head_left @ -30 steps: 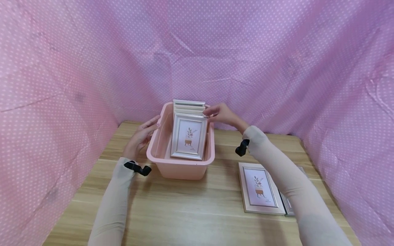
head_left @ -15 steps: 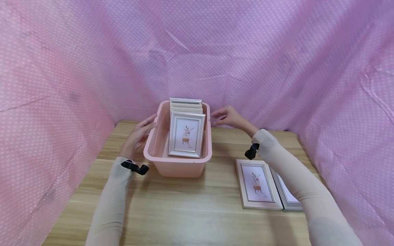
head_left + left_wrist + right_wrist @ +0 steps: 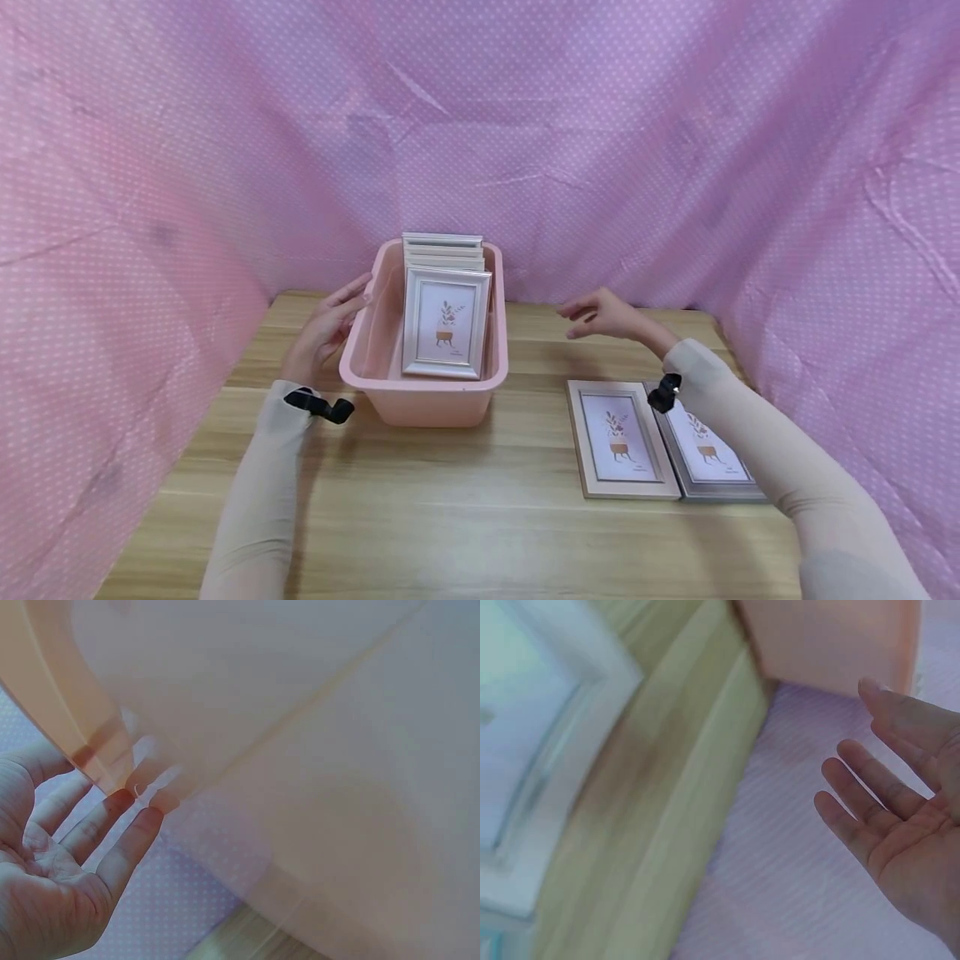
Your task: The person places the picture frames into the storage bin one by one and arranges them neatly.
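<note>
A pink plastic bin (image 3: pixel 431 404) stands left of the table's middle. Several picture frames lean in it one behind another, and the front one is a silvery-white picture frame (image 3: pixel 447 323) with a potted-plant print. My left hand (image 3: pixel 324 329) touches the bin's left side near the rim; in the left wrist view its fingertips (image 3: pixel 150 816) lie against the wall, fingers fairly straight. Off to the bin's right, my right hand (image 3: pixel 611 317) hangs over the table, holding nothing. Its fingers look relaxed and spread in the right wrist view. Nearest below it lies a cream picture frame (image 3: pixel 663 490).
A grey picture frame (image 3: pixel 723 493) lies flat against the cream one's right side, partly under my right forearm. The wooden table (image 3: pixel 450 517) ends at a pink dotted cloth (image 3: pixel 525 108) at the back and sides.
My right hand has left the front picture frame in the bin and moved right and toward me, above the two frames on the table. My left hand stays at the bin's side.
</note>
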Demonstrator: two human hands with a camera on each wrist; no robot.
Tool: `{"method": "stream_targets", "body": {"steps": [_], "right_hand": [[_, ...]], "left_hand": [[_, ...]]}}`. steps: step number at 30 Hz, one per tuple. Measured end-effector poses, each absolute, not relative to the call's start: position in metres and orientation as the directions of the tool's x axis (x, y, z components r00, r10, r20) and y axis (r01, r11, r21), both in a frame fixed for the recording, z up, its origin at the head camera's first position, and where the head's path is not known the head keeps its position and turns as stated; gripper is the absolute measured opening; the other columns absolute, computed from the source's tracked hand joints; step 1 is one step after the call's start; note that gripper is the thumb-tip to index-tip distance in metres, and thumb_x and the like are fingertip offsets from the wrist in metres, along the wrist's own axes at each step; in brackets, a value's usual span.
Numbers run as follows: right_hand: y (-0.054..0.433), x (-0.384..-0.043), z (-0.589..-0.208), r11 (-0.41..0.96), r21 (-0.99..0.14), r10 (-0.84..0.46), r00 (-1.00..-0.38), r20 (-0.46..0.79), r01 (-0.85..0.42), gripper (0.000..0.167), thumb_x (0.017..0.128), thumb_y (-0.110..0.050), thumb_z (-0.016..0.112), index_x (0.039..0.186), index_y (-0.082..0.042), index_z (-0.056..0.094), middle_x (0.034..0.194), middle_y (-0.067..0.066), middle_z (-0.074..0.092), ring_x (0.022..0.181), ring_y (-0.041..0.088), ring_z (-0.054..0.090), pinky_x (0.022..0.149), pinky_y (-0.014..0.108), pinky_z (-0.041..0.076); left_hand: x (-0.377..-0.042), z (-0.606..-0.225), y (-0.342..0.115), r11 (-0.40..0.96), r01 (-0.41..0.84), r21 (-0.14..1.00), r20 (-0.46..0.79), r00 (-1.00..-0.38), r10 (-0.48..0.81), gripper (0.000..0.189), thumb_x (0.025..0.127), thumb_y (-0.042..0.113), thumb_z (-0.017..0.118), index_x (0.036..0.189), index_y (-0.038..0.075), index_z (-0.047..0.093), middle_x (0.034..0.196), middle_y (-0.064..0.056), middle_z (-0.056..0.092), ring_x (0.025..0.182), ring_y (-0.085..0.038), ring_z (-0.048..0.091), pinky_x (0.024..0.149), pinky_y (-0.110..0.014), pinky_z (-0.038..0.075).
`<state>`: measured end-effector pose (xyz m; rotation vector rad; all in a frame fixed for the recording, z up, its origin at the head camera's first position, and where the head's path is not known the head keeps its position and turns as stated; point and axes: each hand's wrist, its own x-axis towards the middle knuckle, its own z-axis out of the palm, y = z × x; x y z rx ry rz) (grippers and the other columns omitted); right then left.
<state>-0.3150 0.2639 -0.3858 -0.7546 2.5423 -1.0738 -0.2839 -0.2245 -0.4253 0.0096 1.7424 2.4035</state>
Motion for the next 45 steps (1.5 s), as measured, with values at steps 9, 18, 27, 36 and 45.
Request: {"method": "stream_targets", "body": {"steps": [9, 18, 27, 36, 45], "right_hand": [[0.312, -0.294, -0.407, 0.62, -0.702, -0.577, -0.81, -0.107, -0.35, 0.045, 0.087, 0.003, 0.076, 0.13, 0.011, 0.062, 0.128, 0.032, 0.065, 0.118, 0.052, 0.06, 0.103, 0.059, 0.053], [0.339, -0.29, -0.427, 0.632, -0.665, -0.602, -0.793, -0.099, -0.397, 0.041, 0.085, 0.001, 0.079, 0.122, 0.014, 0.066, 0.116, 0.032, 0.069, 0.104, 0.046, 0.068, 0.094, 0.056, 0.058], [0.352, -0.283, -0.443, 0.633, -0.681, -0.615, -0.774, -0.153, -0.368, 0.042, 0.082, 0.001, 0.081, 0.119, 0.015, 0.067, 0.113, 0.032, 0.07, 0.1, 0.043, 0.067, 0.09, 0.046, 0.061], [0.359, -0.283, -0.45, 0.641, -0.686, -0.611, -0.77, -0.185, -0.343, 0.041, 0.081, 0.001, 0.082, 0.117, 0.015, 0.068, 0.107, 0.03, 0.072, 0.097, 0.041, 0.066, 0.081, 0.027, 0.06], [0.369, -0.286, -0.463, 0.663, -0.68, -0.59, -0.778, -0.216, -0.315, 0.039, 0.078, 0.002, 0.084, 0.114, 0.011, 0.071, 0.102, 0.025, 0.075, 0.091, 0.031, 0.071, 0.076, 0.017, 0.057]], "left_hand": [[-0.283, -0.425, -0.227, -0.3, -0.144, 0.943, -0.102, -0.983, 0.151, 0.062, 0.104, 0.008, 0.057, 0.161, 0.011, 0.03, 0.111, 0.013, 0.067, 0.058, 0.004, 0.049, 0.053, -0.008, 0.046], [-0.282, -0.427, -0.227, -0.305, -0.173, 0.936, -0.132, -0.98, 0.15, 0.063, 0.104, 0.009, 0.058, 0.161, 0.016, 0.032, 0.121, 0.011, 0.063, 0.071, 0.0, 0.064, 0.062, -0.013, 0.057], [-0.282, -0.428, -0.221, -0.319, -0.145, 0.937, -0.099, -0.983, 0.156, 0.062, 0.103, 0.009, 0.06, 0.159, 0.014, 0.035, 0.123, 0.013, 0.064, 0.083, 0.003, 0.066, 0.07, -0.012, 0.058], [-0.282, -0.427, -0.224, -0.312, -0.172, 0.934, -0.13, -0.98, 0.153, 0.064, 0.104, 0.009, 0.059, 0.161, 0.014, 0.03, 0.137, 0.005, 0.056, 0.085, 0.001, 0.069, 0.075, -0.015, 0.061], [-0.282, -0.427, -0.225, -0.32, -0.169, 0.932, -0.125, -0.981, 0.151, 0.064, 0.104, 0.009, 0.059, 0.161, 0.013, 0.03, 0.119, 0.012, 0.066, 0.071, 0.001, 0.064, 0.065, -0.013, 0.058]]}}
